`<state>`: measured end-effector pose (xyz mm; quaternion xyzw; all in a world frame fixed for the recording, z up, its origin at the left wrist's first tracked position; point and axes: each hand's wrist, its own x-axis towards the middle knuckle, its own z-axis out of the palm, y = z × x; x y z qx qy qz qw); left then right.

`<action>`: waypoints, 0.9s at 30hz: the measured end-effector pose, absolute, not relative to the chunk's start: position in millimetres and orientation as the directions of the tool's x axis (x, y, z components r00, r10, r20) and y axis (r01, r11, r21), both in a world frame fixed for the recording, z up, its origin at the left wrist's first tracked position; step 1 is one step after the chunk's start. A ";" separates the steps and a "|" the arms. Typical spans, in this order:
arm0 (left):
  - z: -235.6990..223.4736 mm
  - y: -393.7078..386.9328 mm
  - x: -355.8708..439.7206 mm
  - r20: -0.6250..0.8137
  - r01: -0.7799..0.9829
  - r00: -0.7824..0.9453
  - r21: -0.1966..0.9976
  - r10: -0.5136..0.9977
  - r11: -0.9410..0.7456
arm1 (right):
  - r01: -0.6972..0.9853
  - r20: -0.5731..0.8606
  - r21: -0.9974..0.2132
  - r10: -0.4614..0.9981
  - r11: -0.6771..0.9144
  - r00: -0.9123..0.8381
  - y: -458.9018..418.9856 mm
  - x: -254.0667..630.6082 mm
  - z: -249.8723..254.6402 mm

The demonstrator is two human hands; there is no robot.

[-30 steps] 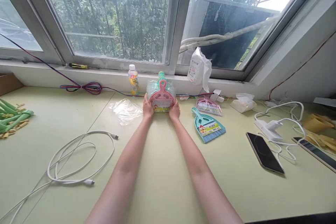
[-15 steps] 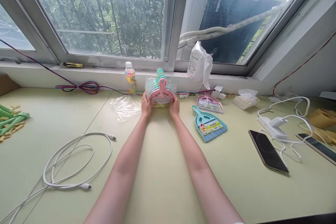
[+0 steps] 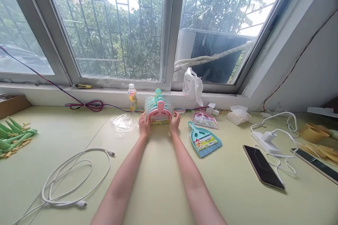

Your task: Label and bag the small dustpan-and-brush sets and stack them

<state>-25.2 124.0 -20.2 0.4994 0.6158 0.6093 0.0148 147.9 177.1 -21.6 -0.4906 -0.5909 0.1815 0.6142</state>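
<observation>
A row of small dustpan-and-brush sets (image 3: 159, 113), pink in front and green and blue behind, stands upright in clear wrapping near the back of the table. My left hand (image 3: 144, 126) grips its left side, and my right hand (image 3: 174, 124) its right side. Some fingertips are hidden by the sets. To the right lies a single blue dustpan-and-brush set (image 3: 204, 140) with a printed label. Behind that is a pink set (image 3: 205, 119) in clear wrapping. A crumpled clear plastic bag (image 3: 124, 124) lies left of my left hand.
A drink bottle (image 3: 132, 98) stands by the window sill, near a bundled red-blue wire (image 3: 92, 105). A white cable (image 3: 76, 179) lies coiled at left. On the right are a phone (image 3: 263, 167), a power strip (image 3: 265, 141) with cords, and a tissue pack (image 3: 238, 116).
The view has tilted up, so everything on the table appears lower. My hands remain at both sides of the row of sets, with their fingers slightly looser.
</observation>
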 end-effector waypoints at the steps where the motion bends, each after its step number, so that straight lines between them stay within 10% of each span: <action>1: -19.5 124.2 -25.3 0.607 0.613 -0.521 0.755 0.600 -0.231 | 0.348 0.555 -0.817 0.793 0.461 0.252 177.0 148.4 -20.7; 27: -8.8 120.7 -17.3 0.590 0.731 -0.543 0.682 0.598 -0.010 | 0.490 0.465 -0.816 0.852 0.307 0.241 168.2 149.7 -10.9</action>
